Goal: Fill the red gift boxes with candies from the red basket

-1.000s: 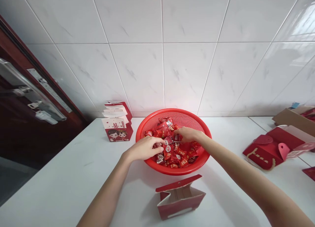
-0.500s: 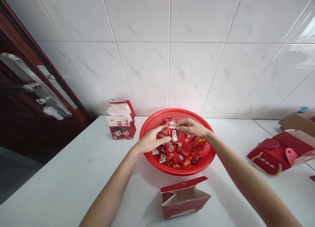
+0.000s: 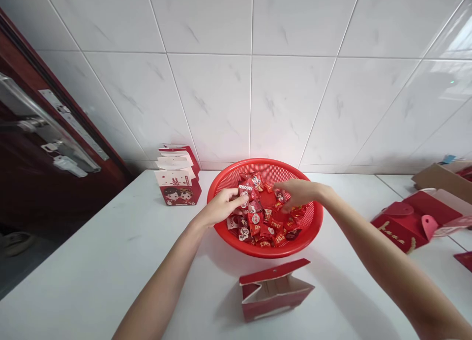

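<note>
A red plastic basket (image 3: 265,252) holds many small wrapped candies (image 3: 266,227), mostly red. Over its left side, my left hand (image 3: 225,205) is closed on a red candy packet (image 3: 245,188) with a white patterned end. My right hand (image 3: 295,192) hovers over the right half of the basket, fingers spread and pointing down at the candies, with nothing visible in it. In front of the basket stands a red paper box (image 3: 276,293), its top open and its inside showing.
Several folded red and white boxes (image 3: 179,182) stand by the wall at left. On the right lie a red box with a rope handle (image 3: 401,224) and a cardboard carton (image 3: 438,181). A dark door (image 3: 37,182) is at far left.
My right hand has let go of the packet area and moved right, its fingers opening. My left hand keeps a packet and has shifted slightly left. The view has shifted a little.
</note>
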Demonstrator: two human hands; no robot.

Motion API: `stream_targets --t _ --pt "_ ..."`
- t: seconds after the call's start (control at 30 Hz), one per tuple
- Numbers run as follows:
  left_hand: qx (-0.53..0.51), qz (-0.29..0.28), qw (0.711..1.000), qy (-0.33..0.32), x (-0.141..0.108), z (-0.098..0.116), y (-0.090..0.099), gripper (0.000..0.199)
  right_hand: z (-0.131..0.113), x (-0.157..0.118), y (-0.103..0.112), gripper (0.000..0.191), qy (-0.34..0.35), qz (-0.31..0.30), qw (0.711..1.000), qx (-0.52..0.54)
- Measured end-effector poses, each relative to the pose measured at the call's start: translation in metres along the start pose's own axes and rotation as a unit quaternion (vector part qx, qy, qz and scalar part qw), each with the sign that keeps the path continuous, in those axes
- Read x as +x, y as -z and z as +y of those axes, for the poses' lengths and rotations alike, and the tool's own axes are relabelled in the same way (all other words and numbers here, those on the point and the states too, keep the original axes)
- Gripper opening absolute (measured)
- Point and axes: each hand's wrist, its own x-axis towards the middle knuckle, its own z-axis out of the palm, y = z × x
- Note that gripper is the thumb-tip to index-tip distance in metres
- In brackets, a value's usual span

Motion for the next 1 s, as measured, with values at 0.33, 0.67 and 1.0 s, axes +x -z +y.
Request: stream_targets --t 0.33,0.67,1.0 --pt "0.005 0.025 1.000 -0.008 -0.003 0.004 -0.004 0.040 0.010 0.000 -0.020 0.023 -0.050 0.076 0.980 -0.179" --pt "0.010 0.040 0.998 -0.047 0.002 -0.008 -0.003 0.041 -0.040 0.016 -0.051 0.012 0.216 0.059 0.956 -0.189" --pt "-0.004 0.033 0.999 -0.039 -0.003 0.001 -0.006 0.037 -0.056 0.029 -0.057 0.027 0.165 0.054 0.964 -0.200"
